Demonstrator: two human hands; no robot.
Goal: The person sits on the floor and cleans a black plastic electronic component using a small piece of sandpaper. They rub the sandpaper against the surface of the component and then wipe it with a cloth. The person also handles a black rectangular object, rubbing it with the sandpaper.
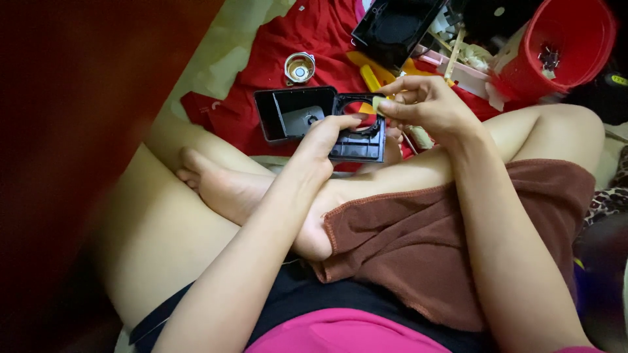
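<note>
A: Item one, far left?

B: Metal cup (299, 67), small and round, open side up, on the red cloth (288, 39). Apart from both hands.

A: Item two?

B: Black plastic case (320, 123), two joined square frames, lying on the cloth just past the crossed feet. The left frame is a deep open box with a pale part at its bottom; the right frame has a round opening with red showing through.

A: Left hand?

B: Left hand (325, 136) rests on the case at the join of the two frames, fingers flat on the rim. The grip is loose, pressing down, not closed round anything.

A: Right hand?

B: Right hand (425, 104) hovers over the right frame. Thumb and forefinger are pinched tight on a small pale piece (378, 102), right at the frame's upper edge.

A: Handling note?

B: My judgement: keep the left hand firm so the case cannot slide on the soft cloth, and bring the pale piece down square to the frame with the pinch near its tip. The piece is too small to tell its exact shape.

A: Further right?

B: Second black tray (392, 29) at the top, a yellow tool (370, 77) partly under the right hand, then a red bucket (556, 49) tipped on its side with small dark bits inside. A brown towel (451, 242) lies across the lap.
</note>
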